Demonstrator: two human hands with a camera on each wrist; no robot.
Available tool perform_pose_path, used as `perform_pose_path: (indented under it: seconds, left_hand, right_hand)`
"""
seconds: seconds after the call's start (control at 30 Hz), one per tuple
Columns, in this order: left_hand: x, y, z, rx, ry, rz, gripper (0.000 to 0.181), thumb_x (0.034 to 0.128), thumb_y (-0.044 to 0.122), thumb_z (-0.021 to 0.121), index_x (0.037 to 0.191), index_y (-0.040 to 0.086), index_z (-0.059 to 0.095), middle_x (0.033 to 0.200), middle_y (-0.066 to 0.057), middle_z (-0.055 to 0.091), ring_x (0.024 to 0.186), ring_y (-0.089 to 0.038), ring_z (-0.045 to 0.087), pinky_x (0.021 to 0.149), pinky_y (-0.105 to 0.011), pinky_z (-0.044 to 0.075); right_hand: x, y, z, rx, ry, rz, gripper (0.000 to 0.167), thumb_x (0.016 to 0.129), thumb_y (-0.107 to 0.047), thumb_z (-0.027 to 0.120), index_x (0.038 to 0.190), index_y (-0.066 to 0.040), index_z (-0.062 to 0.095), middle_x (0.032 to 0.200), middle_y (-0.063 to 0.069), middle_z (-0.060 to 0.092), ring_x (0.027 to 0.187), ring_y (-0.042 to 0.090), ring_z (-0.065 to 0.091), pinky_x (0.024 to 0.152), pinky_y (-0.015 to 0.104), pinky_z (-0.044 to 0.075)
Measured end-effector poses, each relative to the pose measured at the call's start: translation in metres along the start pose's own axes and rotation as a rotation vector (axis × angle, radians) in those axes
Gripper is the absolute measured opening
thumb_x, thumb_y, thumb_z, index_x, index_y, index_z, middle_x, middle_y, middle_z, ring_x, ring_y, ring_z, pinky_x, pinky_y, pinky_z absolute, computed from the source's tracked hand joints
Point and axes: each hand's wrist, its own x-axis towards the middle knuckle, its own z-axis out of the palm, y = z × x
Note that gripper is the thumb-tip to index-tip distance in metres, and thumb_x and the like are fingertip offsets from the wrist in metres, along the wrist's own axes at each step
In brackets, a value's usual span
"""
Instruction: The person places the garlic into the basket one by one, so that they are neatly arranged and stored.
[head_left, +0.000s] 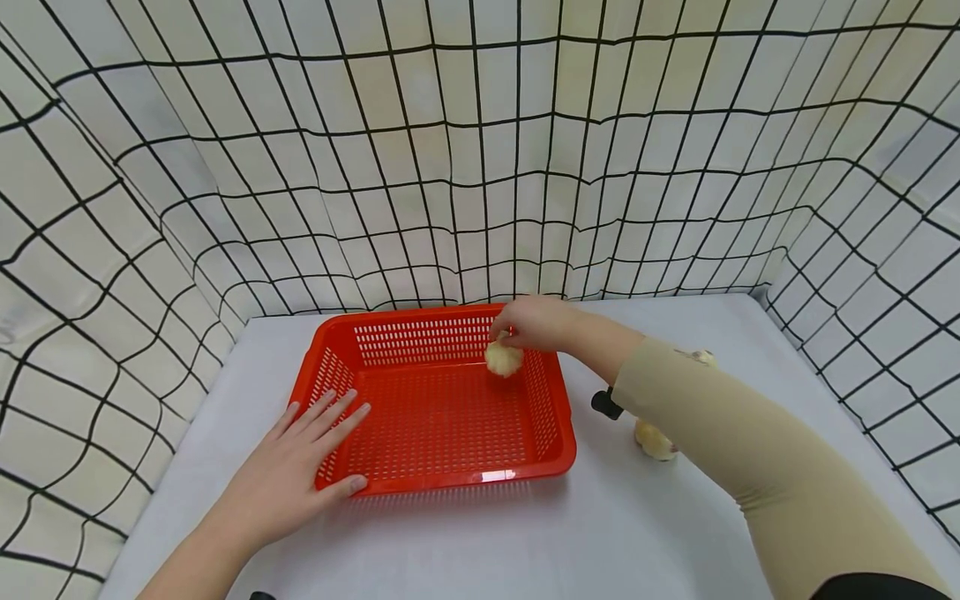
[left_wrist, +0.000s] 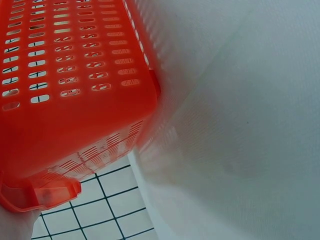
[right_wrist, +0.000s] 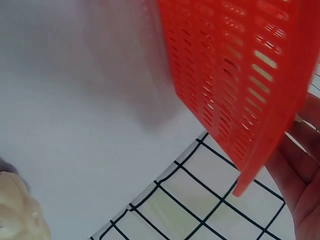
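Note:
A red plastic basket with slotted walls stands on the white table. My left hand lies across its front left corner, fingers straight and spread, thumb near the front rim. Inside the back right corner, my right hand holds a cream-coloured garlic bulb between thumb and fingers, the bulb hanging below them. In the right wrist view the basket's wall hides the bulb and part of the right hand. The left wrist view shows mostly the basket's outer side.
Right of the basket, another garlic bulb lies partly behind my right sleeve. A further pale piece shows just past the sleeve. Black netting over white walls encloses the table at the back and both sides.

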Motion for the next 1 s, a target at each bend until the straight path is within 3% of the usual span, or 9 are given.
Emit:
perform_pose_path:
  seconds: [0.23,0.43,1.0]
  left_hand:
    - [0.001,0.002,-0.002,-0.006,-0.029,-0.008,0.085,0.0873,0.074,0.050,0.155,0.025,0.036,0.162,-0.003,0.029,0.147,-0.033,0.025,0.121,-0.052,0.005]
    - [0.001,0.003,-0.003,-0.007,-0.032,-0.008,0.084,0.0874,0.073,0.051,0.155,0.025,0.037,0.162,-0.003,0.029,0.147,-0.034,0.025,0.122,-0.050,0.002]
    - [0.000,0.000,0.000,0.009,0.010,0.011,0.084,0.0869,0.072,0.054,0.154,0.025,0.038,0.160,-0.004,0.032,0.145,-0.034,0.028,0.122,-0.044,-0.004]
  right_hand:
    - [0.007,0.005,0.008,-0.081,-0.029,-0.001,0.018,0.096,-0.018,0.066,0.111,-0.018,0.077,0.107,-0.006,0.073,0.101,0.015,0.064,0.091,0.033,0.052]
    - [0.008,0.009,0.013,-0.124,-0.037,-0.018,0.017,0.095,-0.015,0.067,0.107,-0.017,0.078,0.103,-0.006,0.074,0.098,0.016,0.066,0.091,0.034,0.052]
    - [0.011,0.009,0.018,-0.187,-0.040,-0.055,0.022,0.094,-0.016,0.065,0.113,-0.021,0.075,0.105,-0.007,0.072,0.104,0.013,0.063,0.105,0.046,0.041]
